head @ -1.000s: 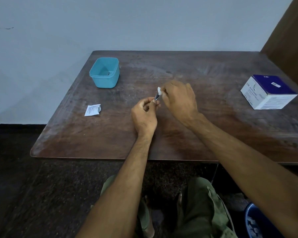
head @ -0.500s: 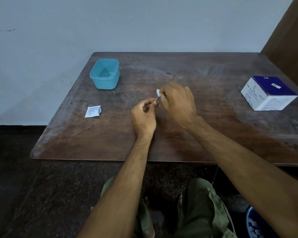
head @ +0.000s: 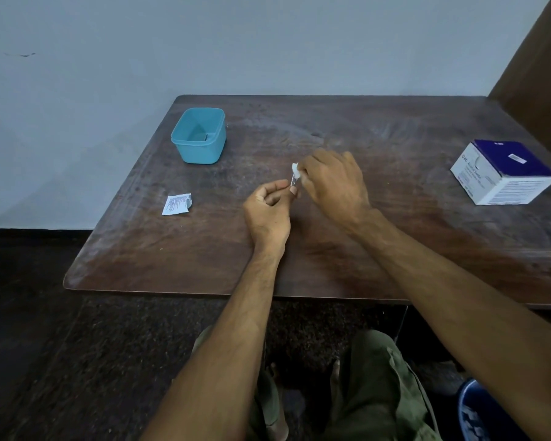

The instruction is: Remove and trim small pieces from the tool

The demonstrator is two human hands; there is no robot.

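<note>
Left hand (head: 268,211) pinches a small metal tool (head: 294,183); right hand (head: 331,183) pinches seemingly a white swab (head: 295,168).

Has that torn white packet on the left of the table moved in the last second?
No. The torn white packet lies in the same spot below and just left of the blue tub, near the table's left edge. Neither hand touches it.

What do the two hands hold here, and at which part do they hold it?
The left hand pinches a small metal tool at its lower end. The right hand pinches a white pad against the tool's upper part.
</note>
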